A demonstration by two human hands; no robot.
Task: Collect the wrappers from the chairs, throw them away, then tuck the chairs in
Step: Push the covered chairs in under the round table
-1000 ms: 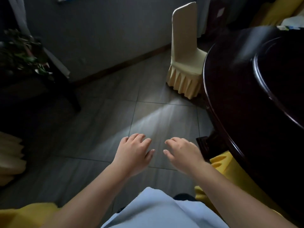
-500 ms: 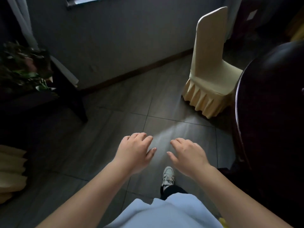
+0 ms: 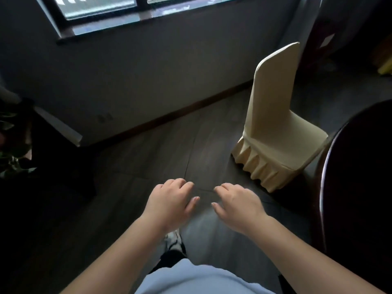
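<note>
Both hands hover above the dark tiled floor (image 3: 148,158), left hand (image 3: 169,203) and right hand (image 3: 237,205) loosely curled, holding nothing. The cream fabric-covered chair (image 3: 277,132) stands ahead right, seat against the dark round table (image 3: 358,177).

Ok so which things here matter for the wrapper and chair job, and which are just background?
Job things:
cream covered chair
dark round table
left hand, holding nothing
right hand, holding nothing

Background:
window
leafy plant
No wrappers visible.

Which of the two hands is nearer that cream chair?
The right hand: the chair stands ahead on its side, by the dark table. The left hand is farther off. Both hold nothing.
</note>
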